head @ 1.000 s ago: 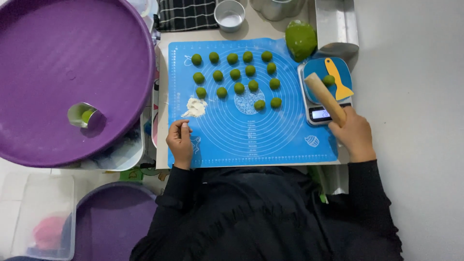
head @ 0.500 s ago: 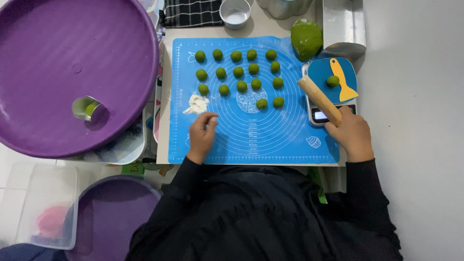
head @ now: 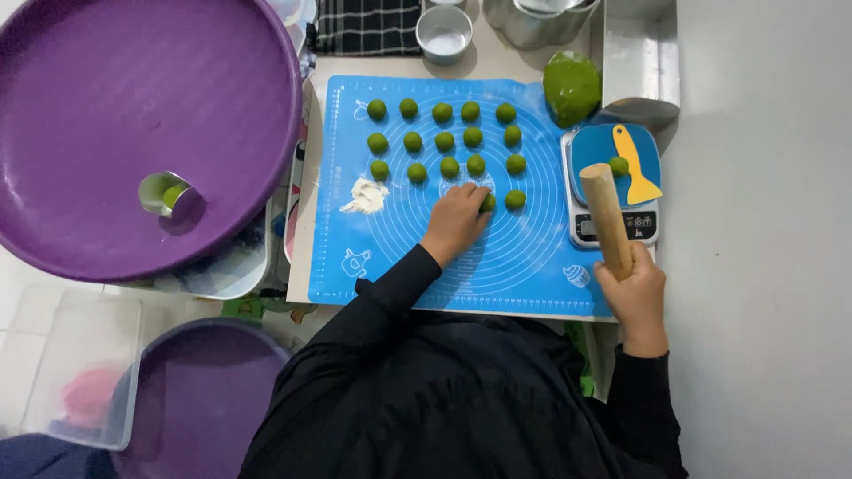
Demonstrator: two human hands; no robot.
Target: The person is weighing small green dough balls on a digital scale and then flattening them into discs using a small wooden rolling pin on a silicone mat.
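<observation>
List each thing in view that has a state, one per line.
left hand: fingers on a green dough ball
right hand: closed around the wooden rolling pin
kitchen scale: display lit, one ball on it
yellow scraper: lying on the scale
flour pile: loose on the blue mat

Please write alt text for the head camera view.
The left hand touches a green dough ball on a blue baking mat, beside rows of similar balls, while the right hand holds a wooden rolling pin over a kitchen scale.
</observation>
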